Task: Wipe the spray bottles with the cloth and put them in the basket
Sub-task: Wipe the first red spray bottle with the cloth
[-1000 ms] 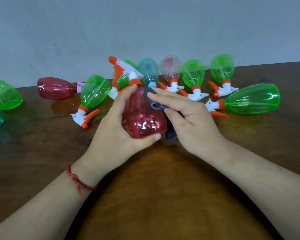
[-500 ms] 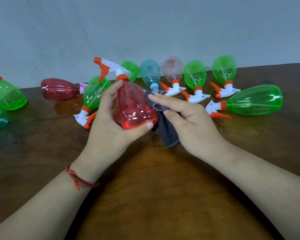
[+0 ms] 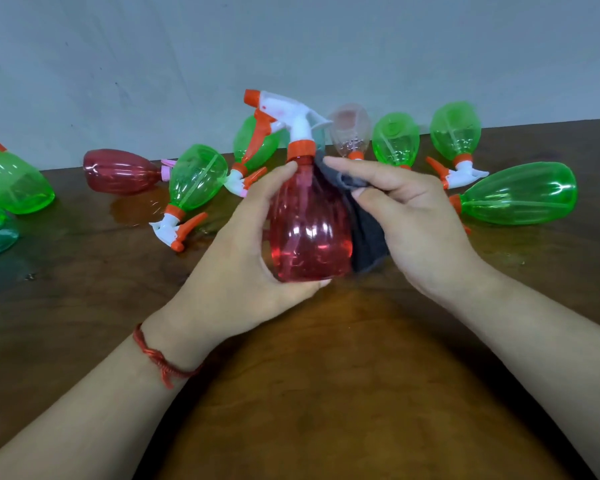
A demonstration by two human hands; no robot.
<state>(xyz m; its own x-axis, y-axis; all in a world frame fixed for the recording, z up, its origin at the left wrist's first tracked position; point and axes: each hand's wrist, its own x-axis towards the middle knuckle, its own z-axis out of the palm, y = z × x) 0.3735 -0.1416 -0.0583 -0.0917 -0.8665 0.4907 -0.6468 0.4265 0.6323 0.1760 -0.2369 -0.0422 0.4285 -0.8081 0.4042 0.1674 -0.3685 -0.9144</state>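
Note:
My left hand [image 3: 236, 251] grips a red spray bottle [image 3: 309, 230] with a white and orange trigger head, held almost upright above the table. My right hand [image 3: 416, 220] presses a dark grey cloth [image 3: 366, 233] against the bottle's right side, from the neck down to the base. Several other spray bottles lie on their sides behind: a green one [image 3: 194, 181], a dark red one [image 3: 122, 171], a clear pinkish one [image 3: 349, 133], and green ones [image 3: 394, 140] [image 3: 456, 133] [image 3: 520, 194]. No basket is in view.
The brown wooden table [image 3: 309, 393] runs back to a pale wall [image 3: 291, 46]. More green bottles [image 3: 11, 183] lie at the far left edge. A wet patch [image 3: 132, 209] shines on the wood near the dark red bottle.
The red bottle has been turned from leaning left to nearly upright and raised a little. My right hand with the cloth has slid along the bottle's right side.

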